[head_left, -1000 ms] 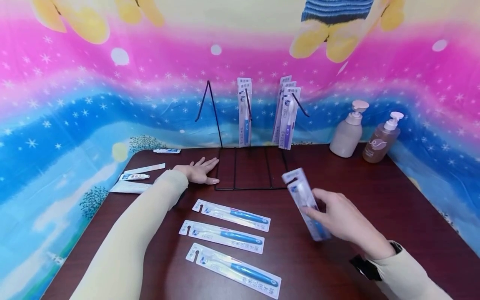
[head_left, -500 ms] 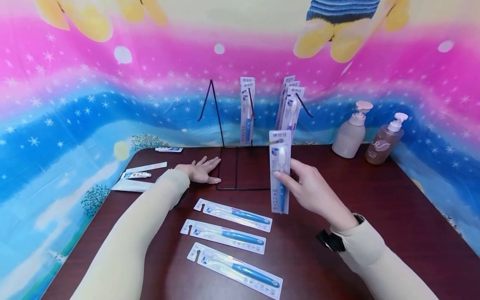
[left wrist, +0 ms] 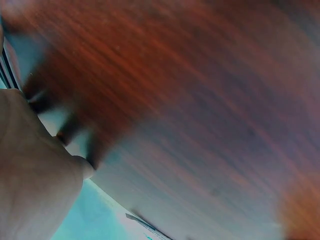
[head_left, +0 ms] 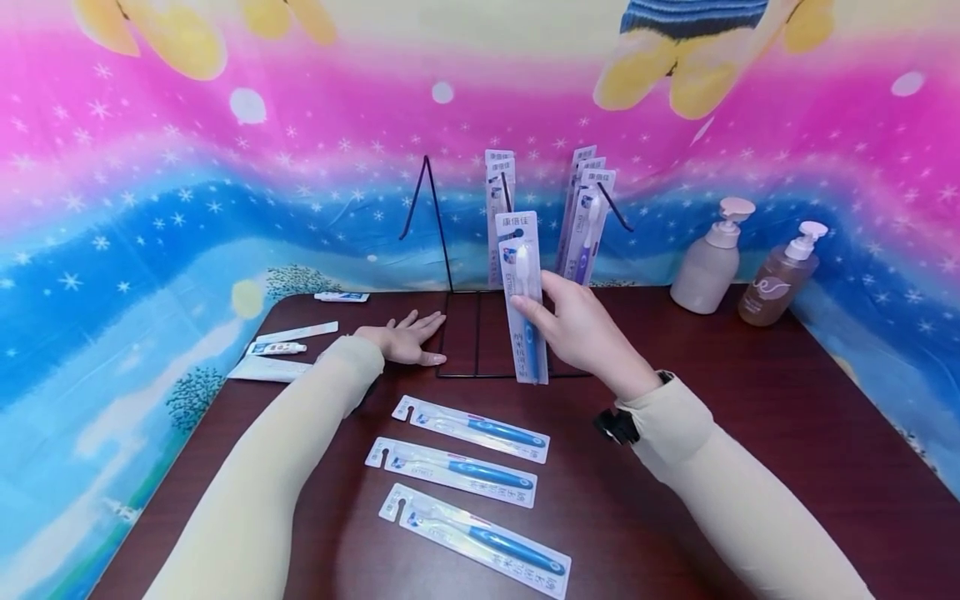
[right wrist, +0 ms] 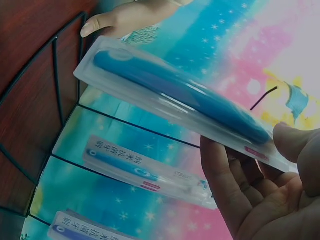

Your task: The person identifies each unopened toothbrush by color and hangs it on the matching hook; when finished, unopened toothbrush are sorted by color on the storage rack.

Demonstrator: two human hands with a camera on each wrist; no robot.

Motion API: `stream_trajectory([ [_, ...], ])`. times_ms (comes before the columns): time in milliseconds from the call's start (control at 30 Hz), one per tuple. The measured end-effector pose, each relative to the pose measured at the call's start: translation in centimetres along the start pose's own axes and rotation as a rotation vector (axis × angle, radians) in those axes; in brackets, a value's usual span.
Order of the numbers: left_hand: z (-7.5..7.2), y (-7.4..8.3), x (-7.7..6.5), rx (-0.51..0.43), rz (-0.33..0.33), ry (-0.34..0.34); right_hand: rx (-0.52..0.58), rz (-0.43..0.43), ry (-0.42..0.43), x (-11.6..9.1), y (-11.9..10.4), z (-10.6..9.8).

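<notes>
My right hand (head_left: 581, 325) pinches a packaged toothbrush (head_left: 522, 258) with a blue handle between thumb and fingers, nearly upright. The pack is in front of the middle hook of a black wire rack (head_left: 477, 333), partly covering blue toothbrush packs (head_left: 499, 187) that hang there. In the right wrist view, the held toothbrush pack (right wrist: 175, 95) crosses in front of the hanging ones. Flat on the table, my left hand (head_left: 408, 339) spreads its fingers against the rack's left base edge. Purple toothbrush packs (head_left: 588, 221) hang from the right hook; the left hook bears nothing.
Three blue toothbrush packs (head_left: 457, 472) lie in a row on the dark wood table (head_left: 675, 500). Toothpaste tubes (head_left: 277, 348) and a narrow box (head_left: 300, 332) lie at the left. Two pump bottles (head_left: 708, 267) stand at the back right, before a printed cloth.
My right hand has carried the toothbrush pack leftward and up from the table's right side to the middle hook, turning it more upright. The left hand stays in place by the rack.
</notes>
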State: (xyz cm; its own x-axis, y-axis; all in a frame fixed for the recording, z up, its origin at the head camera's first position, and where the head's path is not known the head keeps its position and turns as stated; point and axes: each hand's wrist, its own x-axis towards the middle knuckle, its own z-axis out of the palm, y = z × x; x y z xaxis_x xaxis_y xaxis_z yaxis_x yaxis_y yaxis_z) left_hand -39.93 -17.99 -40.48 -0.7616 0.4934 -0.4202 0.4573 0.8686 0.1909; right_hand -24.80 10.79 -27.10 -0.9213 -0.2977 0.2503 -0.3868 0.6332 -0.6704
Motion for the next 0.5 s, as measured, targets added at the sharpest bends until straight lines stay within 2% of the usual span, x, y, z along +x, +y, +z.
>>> stream_trajectory([
  [333,0.0,-0.1,0.1,-0.014,-0.005,-0.009,-0.019,0.068,-0.004,1.7,1.3,0.9],
  [500,0.1,-0.2,0.2,-0.016,0.003,-0.005,-0.033,0.079,0.007,3.8,2.0,1.1],
])
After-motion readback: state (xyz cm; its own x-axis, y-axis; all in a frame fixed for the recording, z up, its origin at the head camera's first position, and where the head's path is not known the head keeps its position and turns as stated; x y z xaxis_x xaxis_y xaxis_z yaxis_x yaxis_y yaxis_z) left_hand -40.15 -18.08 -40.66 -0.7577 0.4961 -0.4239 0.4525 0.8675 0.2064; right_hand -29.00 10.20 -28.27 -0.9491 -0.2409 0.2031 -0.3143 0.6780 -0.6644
